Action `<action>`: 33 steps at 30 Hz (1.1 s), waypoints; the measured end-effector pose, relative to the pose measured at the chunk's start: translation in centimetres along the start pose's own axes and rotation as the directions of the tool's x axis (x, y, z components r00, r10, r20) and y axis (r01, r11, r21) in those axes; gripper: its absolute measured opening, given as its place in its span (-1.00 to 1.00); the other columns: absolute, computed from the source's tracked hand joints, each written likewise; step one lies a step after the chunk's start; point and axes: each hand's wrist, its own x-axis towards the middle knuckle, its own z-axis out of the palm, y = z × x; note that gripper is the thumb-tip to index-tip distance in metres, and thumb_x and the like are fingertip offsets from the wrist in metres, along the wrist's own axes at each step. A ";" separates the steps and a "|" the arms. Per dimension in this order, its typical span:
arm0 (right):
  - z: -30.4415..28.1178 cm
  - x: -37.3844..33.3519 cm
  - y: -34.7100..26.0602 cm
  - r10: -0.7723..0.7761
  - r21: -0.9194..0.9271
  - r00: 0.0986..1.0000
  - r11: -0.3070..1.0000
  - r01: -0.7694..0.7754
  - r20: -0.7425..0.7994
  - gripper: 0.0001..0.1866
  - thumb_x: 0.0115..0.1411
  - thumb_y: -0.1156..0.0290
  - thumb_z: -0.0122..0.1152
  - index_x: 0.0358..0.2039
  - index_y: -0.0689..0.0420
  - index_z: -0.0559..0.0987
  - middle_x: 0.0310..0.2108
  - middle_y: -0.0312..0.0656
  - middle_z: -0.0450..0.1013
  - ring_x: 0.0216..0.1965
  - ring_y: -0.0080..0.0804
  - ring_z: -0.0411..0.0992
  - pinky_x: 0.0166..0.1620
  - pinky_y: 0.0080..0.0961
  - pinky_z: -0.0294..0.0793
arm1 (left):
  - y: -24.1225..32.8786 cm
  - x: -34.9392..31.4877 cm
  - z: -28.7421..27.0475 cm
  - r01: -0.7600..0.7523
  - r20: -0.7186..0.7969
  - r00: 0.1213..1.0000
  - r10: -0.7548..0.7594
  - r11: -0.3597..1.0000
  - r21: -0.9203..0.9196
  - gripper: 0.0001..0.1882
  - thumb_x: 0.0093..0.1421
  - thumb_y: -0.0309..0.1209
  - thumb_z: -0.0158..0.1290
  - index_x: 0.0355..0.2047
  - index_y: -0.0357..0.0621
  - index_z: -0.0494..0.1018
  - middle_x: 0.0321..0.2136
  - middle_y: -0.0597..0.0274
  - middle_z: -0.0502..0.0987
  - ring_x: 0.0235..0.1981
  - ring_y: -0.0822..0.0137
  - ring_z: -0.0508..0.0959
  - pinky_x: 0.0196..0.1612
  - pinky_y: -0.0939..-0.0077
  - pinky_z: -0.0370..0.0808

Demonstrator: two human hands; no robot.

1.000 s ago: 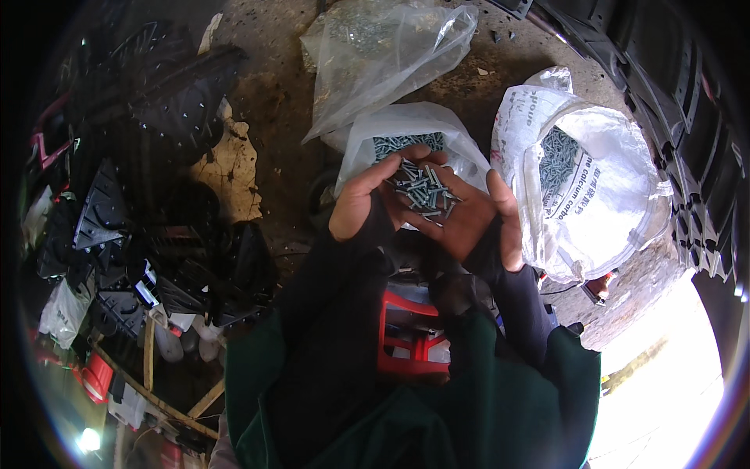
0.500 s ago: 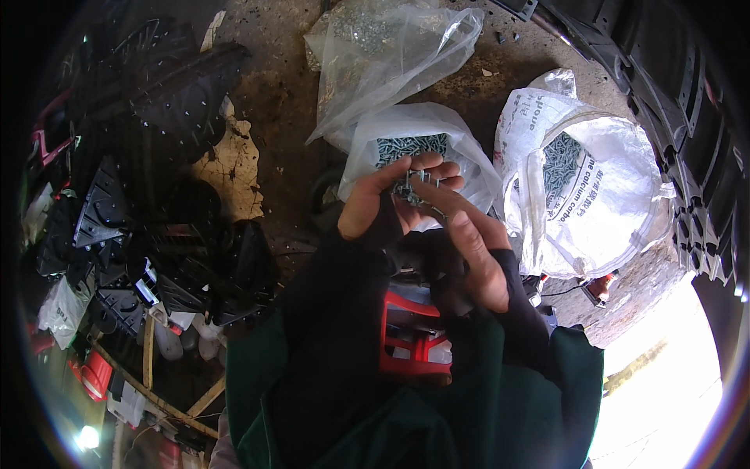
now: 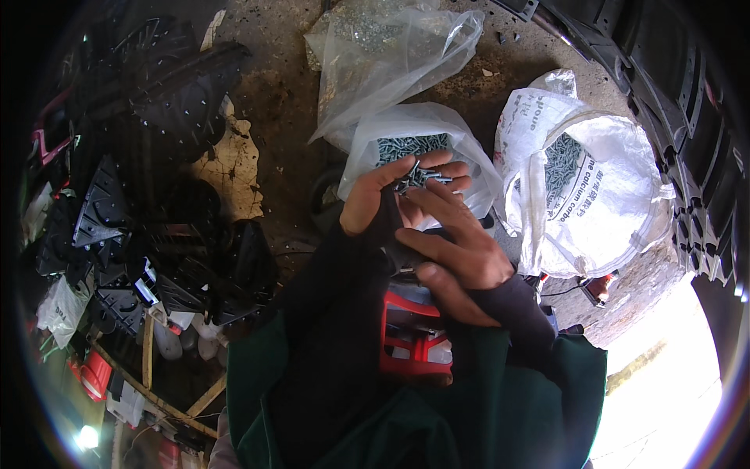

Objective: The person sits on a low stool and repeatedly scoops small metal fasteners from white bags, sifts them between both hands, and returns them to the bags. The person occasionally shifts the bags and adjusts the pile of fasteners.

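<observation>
My left hand (image 3: 366,202) is cupped, palm up, around a small pile of silvery screws (image 3: 422,178). My right hand (image 3: 469,248) reaches in from the right with its fingers stretched and apart. Its foremost fingertips lie at the edge of the pile, and nothing shows held in them. Just beyond both hands stands an open clear plastic bag (image 3: 469,148) filled with loose screws (image 3: 406,146). To the right is a white woven sack (image 3: 625,227) with its mouth rolled down, and more screws (image 3: 561,168) inside it.
Another clear bag (image 3: 375,78) of small metal pieces lies at the far side. Black plastic parts (image 3: 105,207) are heaped on the left. Black panels (image 3: 656,78) rise along the right. A red frame (image 3: 406,367) is below my hands, near my body.
My right hand has turned and spread, its thumb swinging down and away from the fingers. The screws in my left palm are more exposed; the left hand has hardly moved.
</observation>
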 end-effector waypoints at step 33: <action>4.6 4.3 10.1 0.396 0.986 0.908 -0.138 -0.091 0.139 -0.49 0.37 0.16 -0.16 0.04 0.39 0.42 0.02 0.11 0.42 0.13 0.03 0.34 0.16 -0.11 0.38 | -0.5 -3.7 3.2 -0.157 -0.189 0.970 0.155 0.988 0.006 -0.39 0.22 -0.37 -0.15 0.23 -0.47 0.09 0.26 -0.17 0.14 0.32 -0.09 0.12 0.35 0.01 0.03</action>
